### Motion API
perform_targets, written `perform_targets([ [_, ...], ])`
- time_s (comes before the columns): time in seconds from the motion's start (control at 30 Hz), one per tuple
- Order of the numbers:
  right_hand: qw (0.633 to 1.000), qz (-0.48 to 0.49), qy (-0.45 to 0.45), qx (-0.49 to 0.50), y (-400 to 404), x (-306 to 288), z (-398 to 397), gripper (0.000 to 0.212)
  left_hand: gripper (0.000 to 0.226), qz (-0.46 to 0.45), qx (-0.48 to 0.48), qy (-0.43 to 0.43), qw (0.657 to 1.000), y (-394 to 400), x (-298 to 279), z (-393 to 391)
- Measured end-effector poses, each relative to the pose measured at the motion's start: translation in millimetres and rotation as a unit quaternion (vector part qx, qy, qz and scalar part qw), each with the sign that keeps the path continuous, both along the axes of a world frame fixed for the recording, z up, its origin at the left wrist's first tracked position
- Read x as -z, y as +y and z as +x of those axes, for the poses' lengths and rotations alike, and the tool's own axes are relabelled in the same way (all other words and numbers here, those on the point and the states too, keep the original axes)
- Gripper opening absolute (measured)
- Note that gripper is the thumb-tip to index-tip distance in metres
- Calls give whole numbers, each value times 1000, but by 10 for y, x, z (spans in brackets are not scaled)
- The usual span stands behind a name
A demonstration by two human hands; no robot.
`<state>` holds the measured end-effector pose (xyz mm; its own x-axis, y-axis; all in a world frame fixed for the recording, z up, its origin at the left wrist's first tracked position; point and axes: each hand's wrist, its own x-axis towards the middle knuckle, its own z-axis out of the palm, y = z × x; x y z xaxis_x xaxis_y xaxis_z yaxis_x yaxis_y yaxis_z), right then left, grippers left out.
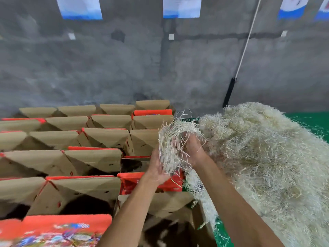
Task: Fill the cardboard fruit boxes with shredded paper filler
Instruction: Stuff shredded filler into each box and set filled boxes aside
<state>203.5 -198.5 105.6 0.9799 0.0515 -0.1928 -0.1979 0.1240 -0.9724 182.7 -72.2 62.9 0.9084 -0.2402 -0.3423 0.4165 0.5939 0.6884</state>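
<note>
Wall (pixel 124 59): grey concrete behind everything, with blue-and-white sheets (pixel 181 8) hung along its top.
Paper pile (pixel 267 157): a big heap of pale shredded paper on the green surface (pixel 309 122), filling the right side.
Boxes (pixel 80 157): open cardboard fruit boxes in packed rows on the left — flaps up, red printed sides showing.
Handful (pixel 176 139): a clump of shreds held up between the pile and the boxes, above the rightmost column.
Left hand (pixel 157 168): palm under the clump, fingers curled around it.
Right hand (pixel 193 148): fingers buried in the clump, gripping it — fingertips hidden.
</note>
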Motion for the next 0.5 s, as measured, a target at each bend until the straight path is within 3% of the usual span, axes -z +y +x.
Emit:
perform_targets([
  [0.07, 996, -44, -71, -21, 81, -27, -81, 21, 79, -11, 32, -43, 998, 52, -3, -3],
  [0.13, 966, -139, -211, -48, 136, -13, -161, 14, 99, 101, 66, -28, 992, 82, -118, -116],
  [0.2, 938, -233, -254, -37, 98, 8, -160, 9, 103, 229, 72, 12, 971, 115, -107, -123],
  [0.27, 956, -199, -208, -52, -38, 22, -190, 19, 93, 276, 57, -38, 959, 175, -58, -87],
  [0.33, 973, -134, -163, -91, -214, 150, -274, 33, 90, 265, 13, -54, 962, 215, -169, -73],
  [0.43, 955, -252, -53, -146, -438, 434, -406, 79, 94, 208, -45, -21, 977, 214, -347, 33],
  [0.5, 941, -282, -19, -187, -495, 688, -459, 82, 98, 171, -73, -12, 982, 195, -447, 151],
])
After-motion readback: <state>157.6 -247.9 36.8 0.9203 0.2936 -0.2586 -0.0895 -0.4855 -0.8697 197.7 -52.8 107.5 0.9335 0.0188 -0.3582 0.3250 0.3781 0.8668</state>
